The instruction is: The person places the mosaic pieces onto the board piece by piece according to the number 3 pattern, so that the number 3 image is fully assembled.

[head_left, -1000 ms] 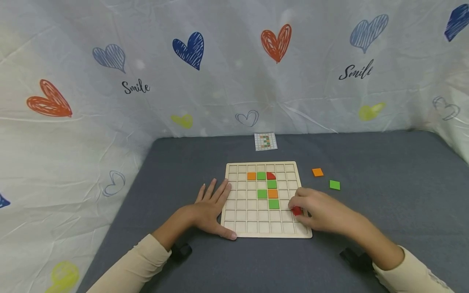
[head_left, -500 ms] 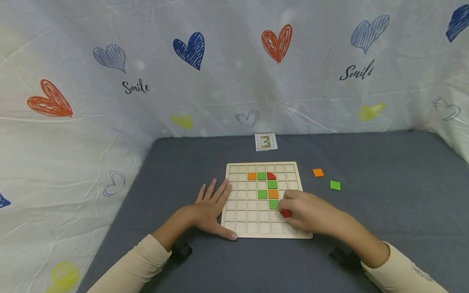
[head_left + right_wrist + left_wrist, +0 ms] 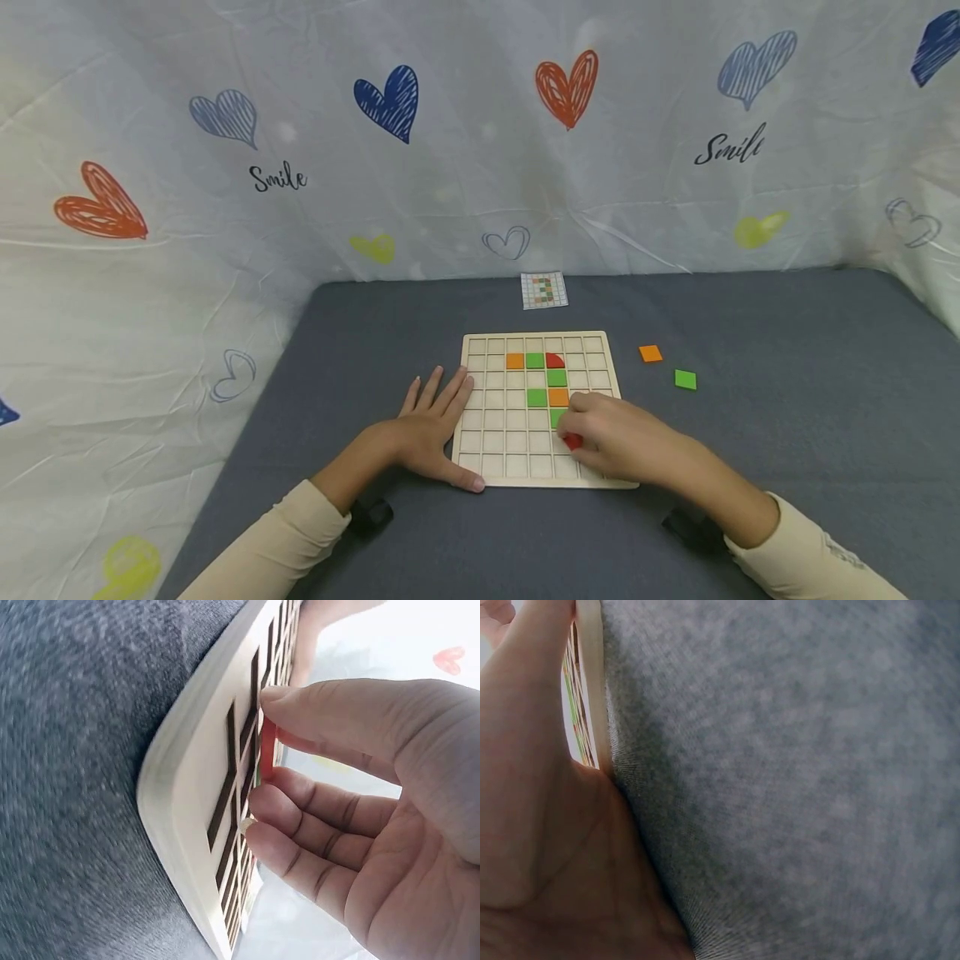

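A wooden grid board [image 3: 495,467] lies on the table with orange, green and red tiles set in some of its cells. My right hand [image 3: 626,437] is over the board's lower right part and pinches a red tile [image 3: 572,441] between thumb and fingers. In the right wrist view the red tile [image 3: 268,750] stands on edge close to the grid. Just above it in the head view is a green tile [image 3: 557,417], partly covered by the fingers. My left hand [image 3: 427,437] rests with spread fingers on the board's left edge, its thumb at the near corner.
To the right of the board lie a loose orange tile [image 3: 650,353] and a loose green tile [image 3: 686,379]. Behind the board is a small pattern card [image 3: 544,290] with a coloured grid. A white curtain [image 3: 465,167] printed with hearts hangs behind the dark table [image 3: 390,333].
My right hand has moved left across the board with the red tile, from its right edge to below the column of coloured tiles. The left hand has stayed in place.
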`<state>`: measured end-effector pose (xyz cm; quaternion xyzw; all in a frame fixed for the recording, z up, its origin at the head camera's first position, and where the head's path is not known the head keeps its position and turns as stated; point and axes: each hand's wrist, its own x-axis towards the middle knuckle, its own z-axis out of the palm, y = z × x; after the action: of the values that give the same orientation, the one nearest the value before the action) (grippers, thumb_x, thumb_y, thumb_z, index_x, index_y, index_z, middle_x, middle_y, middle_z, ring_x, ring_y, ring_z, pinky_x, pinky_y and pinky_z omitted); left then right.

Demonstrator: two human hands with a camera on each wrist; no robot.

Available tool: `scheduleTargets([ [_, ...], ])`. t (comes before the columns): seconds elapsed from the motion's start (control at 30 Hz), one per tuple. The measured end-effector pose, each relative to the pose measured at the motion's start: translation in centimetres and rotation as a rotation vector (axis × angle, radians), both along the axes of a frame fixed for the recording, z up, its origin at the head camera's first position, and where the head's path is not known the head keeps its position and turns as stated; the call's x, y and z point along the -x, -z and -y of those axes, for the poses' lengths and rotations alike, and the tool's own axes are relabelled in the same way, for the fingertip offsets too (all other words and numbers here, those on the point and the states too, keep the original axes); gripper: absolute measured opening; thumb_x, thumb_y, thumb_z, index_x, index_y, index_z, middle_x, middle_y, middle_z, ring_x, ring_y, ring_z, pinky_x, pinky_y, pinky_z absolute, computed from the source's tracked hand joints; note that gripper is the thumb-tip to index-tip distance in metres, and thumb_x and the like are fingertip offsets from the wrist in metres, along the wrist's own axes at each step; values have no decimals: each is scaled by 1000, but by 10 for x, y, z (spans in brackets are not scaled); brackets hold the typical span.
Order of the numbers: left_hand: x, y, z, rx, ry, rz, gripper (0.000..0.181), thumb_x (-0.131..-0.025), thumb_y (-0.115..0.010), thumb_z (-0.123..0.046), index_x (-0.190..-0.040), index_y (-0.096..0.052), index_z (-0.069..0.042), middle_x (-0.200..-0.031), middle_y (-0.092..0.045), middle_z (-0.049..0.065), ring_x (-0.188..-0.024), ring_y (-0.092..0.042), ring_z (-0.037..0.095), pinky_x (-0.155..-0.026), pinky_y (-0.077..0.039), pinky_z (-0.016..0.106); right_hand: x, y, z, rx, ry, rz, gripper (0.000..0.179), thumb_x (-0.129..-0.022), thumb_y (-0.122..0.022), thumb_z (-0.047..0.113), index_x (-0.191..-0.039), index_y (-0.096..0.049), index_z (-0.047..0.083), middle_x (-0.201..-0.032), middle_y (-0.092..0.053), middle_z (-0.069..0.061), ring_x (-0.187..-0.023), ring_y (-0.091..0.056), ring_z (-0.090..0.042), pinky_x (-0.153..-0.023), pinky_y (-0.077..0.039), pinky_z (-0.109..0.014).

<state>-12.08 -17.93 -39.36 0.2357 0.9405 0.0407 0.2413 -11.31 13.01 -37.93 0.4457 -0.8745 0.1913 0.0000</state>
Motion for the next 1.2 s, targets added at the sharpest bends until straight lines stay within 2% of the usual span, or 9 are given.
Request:
scheduleTargets([
  [0.17, 0, 0, 0, -3, 0, 1, 139, -68, -57, -92, -159, 16, -17, -164, 25, 0, -146, 27, 31, -114, 14, 56, 0, 1, 2, 13, -7, -31, 20, -79, -79, 3, -81, -66, 17, -78, -47, 9, -70, -44, -8, -62, -42, -24],
  [0.33, 1, 0, 0, -6, -1, 5, 139, -67, -57, -92, -159, 16, -18, -164, 25, 0, -146, 27, 31, -114, 14, 56, 2, 3, 5, 4, -6, -27, 20, -79, -78, 2, -79, -65, 17, -77, -46, 10, -69, -45, -8, -61, -42, -24],
  [0.83, 2, 1, 1, 0, 3, 9, 140, -67, -57, -92, -159, 16, -17, -164, 26, 1, -147, 27, 31, -114, 14, 57, 2, 7, 10, 18, -34, -55, 22, -78, -77, -8, -84, -71, 12, -77, -51, 8, -72, -48, -11, -66, -46, -29],
  [1.0, 3, 3, 2, -19, 4, 12, 141, -66, -55, -95, -160, 16, -17, -164, 26, 0, -146, 28, 31, -114, 15, 57, 2, 7, 12, 14, -39, -55, 23, -77, -77, -8, -81, -69, 13, -75, -47, 10, -69, -46, -9, -63, -43, -27],
  [1.2, 4, 7, 3, -33, 9, 9, 142, -64, -53, -96, -160, 16, -17, -164, 26, 0, -146, 29, 30, -114, 15, 56, 4, 8, 13, 31, -42, -66, 23, -76, -78, -9, -80, -71, 13, -75, -50, 8, -69, -48, -9, -64, -46, -27],
])
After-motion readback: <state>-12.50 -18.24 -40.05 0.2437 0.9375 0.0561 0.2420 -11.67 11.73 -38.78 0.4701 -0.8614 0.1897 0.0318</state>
